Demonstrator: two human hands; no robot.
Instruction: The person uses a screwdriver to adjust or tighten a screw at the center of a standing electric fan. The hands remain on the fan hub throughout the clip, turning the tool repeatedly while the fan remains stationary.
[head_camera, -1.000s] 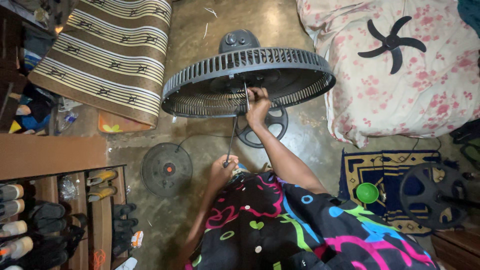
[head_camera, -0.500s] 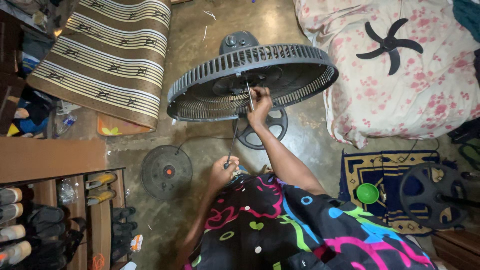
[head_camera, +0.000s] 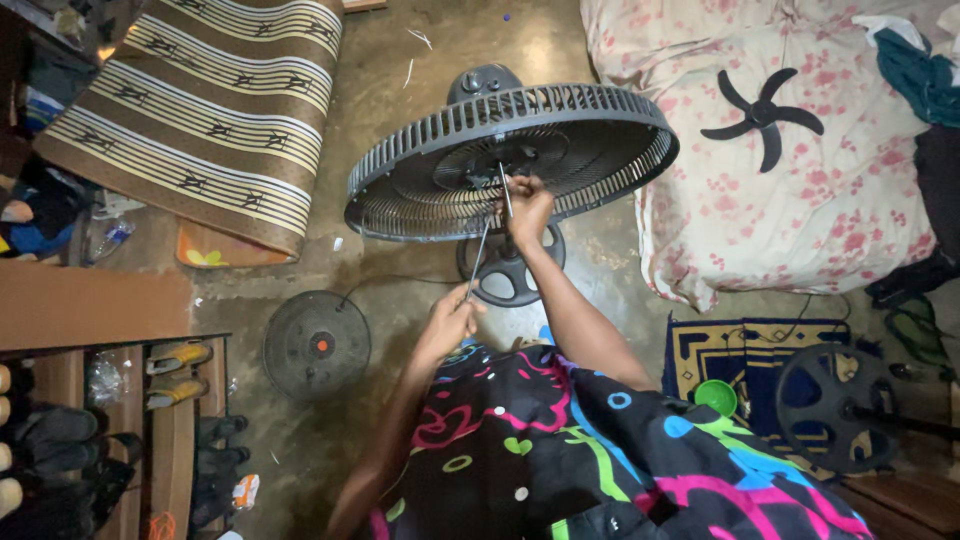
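Head view: a dark grey round plastic fan guard (head_camera: 420, 165) with its motor housing is seen at about 12 o'clock, tilted above the concrete floor (head_camera: 400, 50). The right hand (head_camera: 527, 205) is raised at the middle of the guard, its fingers clenched around the upper part of a thin metal rod-like tool (head_camera: 487, 235), most likely a long screwdriver, close to the fan's centre shaft. The left hand (head_camera: 449, 320) is held lower, near the centre of the view, with its fingers closed on the lower end of the same tool. A round dark fan base with an orange centre (head_camera: 316, 345) lies on the floor at 9 o'clock, and a spoked round base (head_camera: 510, 270) is partly hidden under the guard. A black five-blade fan propeller (head_camera: 762, 115) rests on a floral pink-and-white cushion (head_camera: 850, 200) at 2 o'clock. A brown striped rolled mat (head_camera: 200, 110) lies at 10 o'clock, and a small green bowl (head_camera: 716, 397) sits on a patterned rug at 4 o'clock.
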